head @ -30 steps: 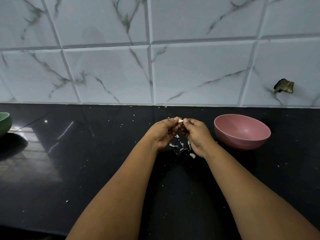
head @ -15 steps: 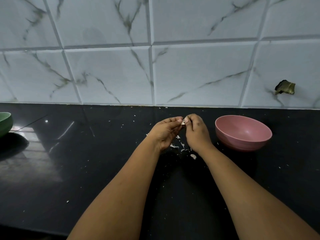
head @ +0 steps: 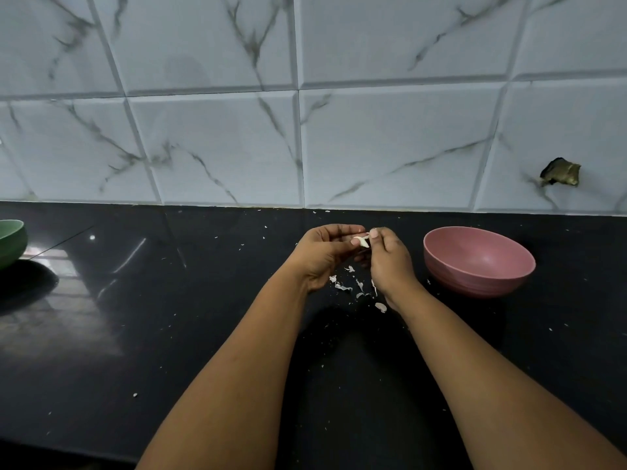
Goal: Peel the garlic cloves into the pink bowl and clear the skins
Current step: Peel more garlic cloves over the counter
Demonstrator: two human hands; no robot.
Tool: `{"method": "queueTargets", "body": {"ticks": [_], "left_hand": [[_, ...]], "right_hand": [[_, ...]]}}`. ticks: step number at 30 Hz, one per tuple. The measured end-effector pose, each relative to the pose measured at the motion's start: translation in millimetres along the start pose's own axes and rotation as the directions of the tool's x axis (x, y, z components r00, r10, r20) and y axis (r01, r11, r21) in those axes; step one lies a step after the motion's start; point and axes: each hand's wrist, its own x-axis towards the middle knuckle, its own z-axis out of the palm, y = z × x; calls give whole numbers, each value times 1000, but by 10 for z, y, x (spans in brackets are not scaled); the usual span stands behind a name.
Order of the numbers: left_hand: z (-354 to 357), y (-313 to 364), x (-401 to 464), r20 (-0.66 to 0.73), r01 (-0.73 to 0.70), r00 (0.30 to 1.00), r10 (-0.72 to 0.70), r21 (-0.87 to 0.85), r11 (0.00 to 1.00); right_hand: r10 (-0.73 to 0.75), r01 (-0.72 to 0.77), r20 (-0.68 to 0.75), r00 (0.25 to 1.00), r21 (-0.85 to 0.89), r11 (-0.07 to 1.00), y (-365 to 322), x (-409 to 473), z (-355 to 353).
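A small garlic clove [head: 362, 240] is pinched above the black table [head: 169, 334] by the curled fingers of both the left hand [head: 325, 256] and the right hand [head: 390, 262]; most of it is hidden by the grip. Skins [head: 353, 286] are scattered below, partly covered by the hands. The pink bowl [head: 479, 261] stands just right. A green bowl [head: 12, 240] is cut off at the left edge.

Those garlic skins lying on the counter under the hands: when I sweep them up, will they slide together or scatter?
The garlic skins look thin, curled and flaky, so they are probably very light and floppy. Tiny flecks already lie far across the black counter, which suggests they scatter easily. The counter's glossy surface should let them slide, though the small bits may cling.
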Motion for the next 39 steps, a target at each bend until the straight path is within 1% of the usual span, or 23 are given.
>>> {"method": "queueTargets", "body": {"ticks": [3,5,7,9,10,13,14,15,17,20,21,23,24,25,27,30,33,35,39], "left_hand": [[-4,11,-6,8,-24,1000,24,48,999],[-3,11,-4,14,-50,999,49,91,995],[-5,19,-2,20,-78,997,75,165,983],[-21,38,-1,27,-96,995,92,239,966],[-29,54,-3,30,-102,995,97,272,957],[-88,90,-10,14,-104,994,105,315,943],[-105,94,-12,8,-103,994,106,320,942],[-117,92,-12,3,-103,994,108,327,939],[-119,74,-7,-4,-104,994,112,347,932],[-91,54,4,-22,-114,991,131,366,924],[-91,56,9,-32,-120,989,141,366,923],[-102,69,14,-59,-132,985,163,352,927],[-108,76,13,-75,-135,983,170,343,930],[-112,83,11,-89,-137,980,177,339,931],[-114,83,6,-108,-143,975,193,362,921],[-110,60,3,-101,-150,972,211,422,894],[-107,49,8,-106,-157,968,228,453,878],[-104,52,5,-99,-171,965,242,459,872],[-89,60,-7,-92,-200,960,263,429,881]], "right_hand": [[29,-29,-5,1000,40,999,-3,9,9],[58,-57,-3,998,108,992,-19,6,8],[75,-76,13,997,170,982,-19,-1,18],[91,-94,21,996,179,979,-17,-11,21],[116,-116,14,993,207,971,-26,-2,6],[187,-163,-29,982,372,914,-85,57,-130],[191,-161,-40,981,381,910,-86,83,-189],[188,-158,-46,981,366,917,-76,99,-234],[149,-130,-56,987,251,959,-36,96,-261],[17,-18,-31,999,-24,1000,6,50,-214],[-47,43,-26,999,-121,992,9,38,-201],[-212,185,-64,975,-290,939,2,26,-195],[-276,237,-84,957,-313,919,-7,19,-191],[-311,272,-90,946,-298,915,-10,13,-185],[-306,280,-90,948,-223,934,-4,21,-173],[-229,224,-78,970,-68,972,-6,31,-181],[-190,190,-30,981,9,982,-28,14,-174],[-158,156,17,987,91,984,-43,-20,-146],[-56,42,45,997,270,962,-69,-45,-135]]}}
